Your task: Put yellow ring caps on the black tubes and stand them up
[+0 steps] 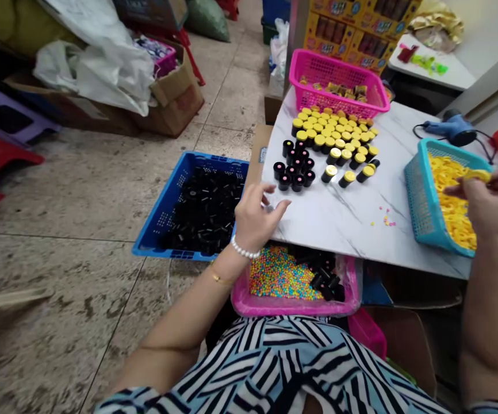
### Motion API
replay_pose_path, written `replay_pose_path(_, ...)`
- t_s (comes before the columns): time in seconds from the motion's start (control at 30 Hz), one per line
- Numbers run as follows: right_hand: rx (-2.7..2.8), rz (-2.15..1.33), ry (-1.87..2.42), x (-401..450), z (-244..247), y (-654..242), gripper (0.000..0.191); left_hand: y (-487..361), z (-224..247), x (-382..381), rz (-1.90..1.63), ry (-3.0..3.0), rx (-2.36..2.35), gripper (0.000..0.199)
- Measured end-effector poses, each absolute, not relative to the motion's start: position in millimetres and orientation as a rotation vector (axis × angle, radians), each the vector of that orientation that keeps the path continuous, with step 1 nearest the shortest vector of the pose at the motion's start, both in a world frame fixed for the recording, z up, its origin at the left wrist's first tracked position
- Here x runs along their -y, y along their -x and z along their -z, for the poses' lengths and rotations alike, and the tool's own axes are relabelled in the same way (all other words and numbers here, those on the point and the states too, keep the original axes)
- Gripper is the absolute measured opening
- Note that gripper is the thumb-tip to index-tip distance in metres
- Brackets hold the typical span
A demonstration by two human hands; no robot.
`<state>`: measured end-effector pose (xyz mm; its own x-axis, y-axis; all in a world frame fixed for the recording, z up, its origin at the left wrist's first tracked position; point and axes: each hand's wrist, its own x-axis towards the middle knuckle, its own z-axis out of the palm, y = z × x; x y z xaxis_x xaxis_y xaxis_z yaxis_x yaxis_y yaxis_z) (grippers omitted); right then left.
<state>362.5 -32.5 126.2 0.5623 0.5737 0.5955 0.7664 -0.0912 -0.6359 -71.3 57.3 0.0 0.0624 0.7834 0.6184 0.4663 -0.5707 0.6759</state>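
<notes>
My left hand (pixel 257 215) hangs at the near edge of a white marble-patterned table (pixel 344 218), fingers loosely curled, with nothing visible in them. Just beyond it stand rows of small black cylinders (pixel 294 167), and further back are many black cylinders topped with yellow caps (pixel 330 129). My right hand (pixel 488 198) pinches a yellow cap (pixel 477 175) above a teal plastic basket (pixel 417 195). That basket is heaped with loose yellow caps (pixel 454 201). A few tiny beads (pixel 386 218) lie on the tabletop.
A blue crate (pixel 163 218) of black cylinders sits on the floor left of the table. A pink tray (pixel 292 307) on my lap holds coloured beads and black cylinders. A pink basket (pixel 335 75) stands at the table's far end, beside a blue hair dryer (pixel 451 129).
</notes>
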Motion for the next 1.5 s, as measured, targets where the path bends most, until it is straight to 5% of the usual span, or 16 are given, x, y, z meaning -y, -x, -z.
replay_pose_path(0.07,1.245,-0.253,1.576,42,-113,-303,0.049,68,5,-82,-1.444,-2.111,-1.308,0.049)
replay_pose_path(0.23,1.395,-1.016,1.693,48,-56,-202,0.027,51,11,-119,-1.281,-2.174,-1.378,0.033)
replay_pose_path(0.43,1.182,-0.969,1.692,48,-18,-201,0.024,81,14,-50,-1.178,-2.300,-1.153,0.031)
replay_pose_path(0.57,1.189,-0.985,1.622,46,-21,-203,0.020,110,50,18,-0.597,-2.625,-0.598,0.018)
replay_pose_path(0.8,1.292,-0.849,1.674,46,-20,-193,0.017,80,108,38,0.104,-2.798,-0.569,0.018)
replay_pose_path(0.97,1.297,-0.826,1.681,48,-20,-194,0.017,75,100,43,-0.029,-2.607,-0.563,0.015)
replay_pose_path(1.1,1.305,-0.801,1.689,47,-19,-195,0.017,105,91,37,-0.404,-2.298,-0.733,0.047)
replay_pose_path(1.5,1.222,-0.880,1.696,46,-22,-192,0.022,113,29,32,-0.829,-1.872,-0.555,0.033)
